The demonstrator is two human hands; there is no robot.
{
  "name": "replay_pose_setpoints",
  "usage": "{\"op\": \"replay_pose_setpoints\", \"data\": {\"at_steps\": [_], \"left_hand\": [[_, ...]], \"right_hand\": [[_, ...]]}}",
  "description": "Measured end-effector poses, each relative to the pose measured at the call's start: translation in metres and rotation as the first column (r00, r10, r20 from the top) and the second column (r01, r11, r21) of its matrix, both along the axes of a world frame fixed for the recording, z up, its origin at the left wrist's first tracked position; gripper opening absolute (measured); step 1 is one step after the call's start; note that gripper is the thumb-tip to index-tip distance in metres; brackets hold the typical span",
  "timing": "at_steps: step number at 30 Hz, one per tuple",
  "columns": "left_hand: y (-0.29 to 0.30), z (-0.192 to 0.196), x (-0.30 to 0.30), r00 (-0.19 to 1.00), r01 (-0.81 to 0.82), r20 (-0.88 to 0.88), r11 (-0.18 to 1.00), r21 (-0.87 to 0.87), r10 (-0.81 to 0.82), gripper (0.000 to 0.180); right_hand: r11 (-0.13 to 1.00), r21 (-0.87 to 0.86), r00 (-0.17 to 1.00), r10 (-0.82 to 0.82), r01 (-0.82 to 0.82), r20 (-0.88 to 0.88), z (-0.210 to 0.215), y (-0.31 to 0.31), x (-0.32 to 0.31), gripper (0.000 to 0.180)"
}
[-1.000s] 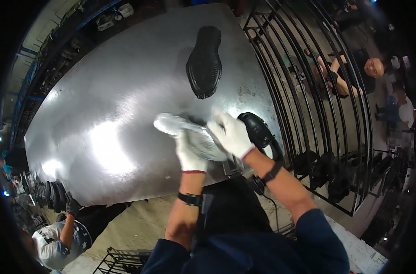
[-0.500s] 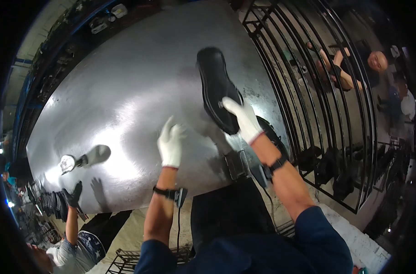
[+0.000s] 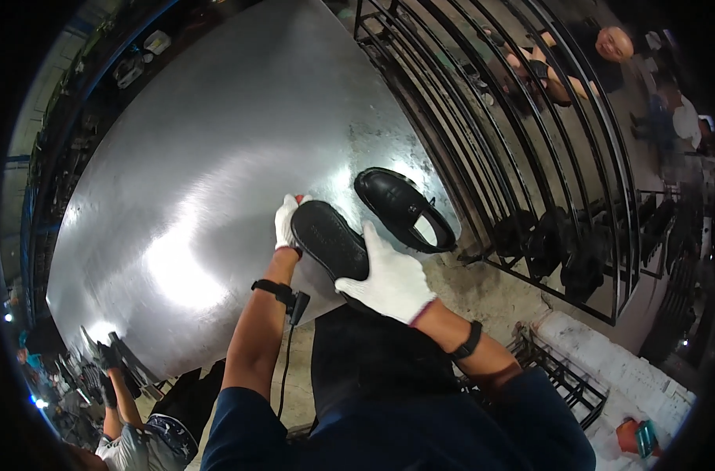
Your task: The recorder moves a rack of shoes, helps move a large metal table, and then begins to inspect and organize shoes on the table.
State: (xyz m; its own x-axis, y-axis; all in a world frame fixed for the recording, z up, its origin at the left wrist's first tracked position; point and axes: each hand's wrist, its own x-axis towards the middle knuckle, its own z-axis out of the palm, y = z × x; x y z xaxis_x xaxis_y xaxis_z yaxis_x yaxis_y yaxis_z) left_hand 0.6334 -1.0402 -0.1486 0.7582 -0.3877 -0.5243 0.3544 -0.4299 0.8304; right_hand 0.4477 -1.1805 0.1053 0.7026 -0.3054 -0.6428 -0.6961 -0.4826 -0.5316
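Note:
A black shoe (image 3: 326, 234) is held over the near part of the metal table, its dark textured sole turned up. My right hand (image 3: 389, 276), in a white knit glove, grips one end of it, with the thumb along the edge. My left hand (image 3: 285, 223), gloved the same, closes against the shoe's left side near the other end; the shoe hides some of its fingers. A small red spot shows at the left fingertips, too small to identify. Just right of my hands, a second black shoe (image 3: 393, 198) rests upright on the table, with a pale insole visible.
The shiny metal table (image 3: 153, 141) fills the middle. A black metal rack (image 3: 483, 169) with several shoes stands along its right side. A co-worker's dark-gloved hand (image 3: 107, 357) is at the left edge. Beyond the rack sits another person (image 3: 577, 71).
The right hand has brought the shoe nearer to me and to the left. My left hand, earlier apart and holding nothing, now touches it. The second shoe has come into clearer view.

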Motion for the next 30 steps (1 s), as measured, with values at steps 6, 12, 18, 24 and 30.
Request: {"op": "replay_pose_setpoints", "data": {"at_steps": [6, 12, 18, 24, 30], "left_hand": [[-0.010, 0.021, -0.009, 0.845, -0.345, -0.470, 0.932, -0.114, 0.256, 0.041], [-0.012, 0.034, -0.025, 0.970, -0.197, 0.101, 0.960, -0.199, 0.220, 0.025], [-0.010, 0.170, -0.084, 0.837, -0.365, 0.193, 0.785, -0.501, 0.512, 0.040], [0.002, 0.182, -0.136, 0.926, -0.123, 0.248, 0.847, -0.517, 0.286, 0.033], [-0.022, 0.183, -0.117, 0.908, -0.276, 0.168, 0.851, -0.446, 0.383, 0.033]], "right_hand": [[0.996, -0.084, 0.909, 0.014, 0.024, 0.417, 0.014, 0.010, -0.002, 0.098], [0.943, -0.333, 0.889, 0.145, 0.008, 0.435, -0.017, 0.034, 0.031, 0.074], [0.959, -0.234, 0.624, 0.084, 0.162, 0.777, -0.032, 0.028, -0.025, 0.079], [0.961, -0.275, 0.654, 0.185, 0.036, 0.733, -0.038, 0.028, -0.110, 0.078], [0.964, -0.239, 0.521, 0.266, -0.119, 0.811, -0.001, -0.049, -0.189, 0.080]]}}
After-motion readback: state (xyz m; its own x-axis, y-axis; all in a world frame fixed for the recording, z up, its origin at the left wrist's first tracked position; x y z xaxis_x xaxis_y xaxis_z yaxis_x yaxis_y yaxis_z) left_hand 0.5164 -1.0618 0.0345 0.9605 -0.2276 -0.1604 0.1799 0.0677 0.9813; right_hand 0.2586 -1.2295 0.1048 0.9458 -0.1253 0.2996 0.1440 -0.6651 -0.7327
